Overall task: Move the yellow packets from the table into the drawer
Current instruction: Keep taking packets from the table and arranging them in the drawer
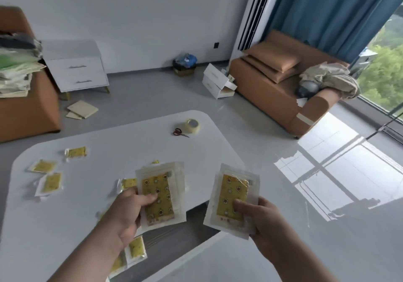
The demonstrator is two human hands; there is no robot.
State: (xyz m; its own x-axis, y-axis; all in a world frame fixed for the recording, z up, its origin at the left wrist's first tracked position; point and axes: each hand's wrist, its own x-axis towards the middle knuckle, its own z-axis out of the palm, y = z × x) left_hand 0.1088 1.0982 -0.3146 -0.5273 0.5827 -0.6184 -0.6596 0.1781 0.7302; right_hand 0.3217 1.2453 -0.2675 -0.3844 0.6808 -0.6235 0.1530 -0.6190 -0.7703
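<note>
My left hand (126,215) grips a stack of yellow packets (162,192) in clear wrappers, held upright above the white table (104,142). My right hand (259,218) holds a second stack of yellow packets (234,192) just past the table's right edge. More yellow packets lie loose on the table: three at the left (51,182), one behind the left stack (128,183), and a few near the front edge (136,249). A white drawer unit (76,72) with two shut drawers stands against the far wall at the left.
A tape roll (193,126) and red scissors (180,132) lie at the table's far side. Orange sofas stand at left (26,111) and right (283,94). White boxes (218,83) and flat cards (81,109) lie on the floor. A glossy grey floor stretches to the right.
</note>
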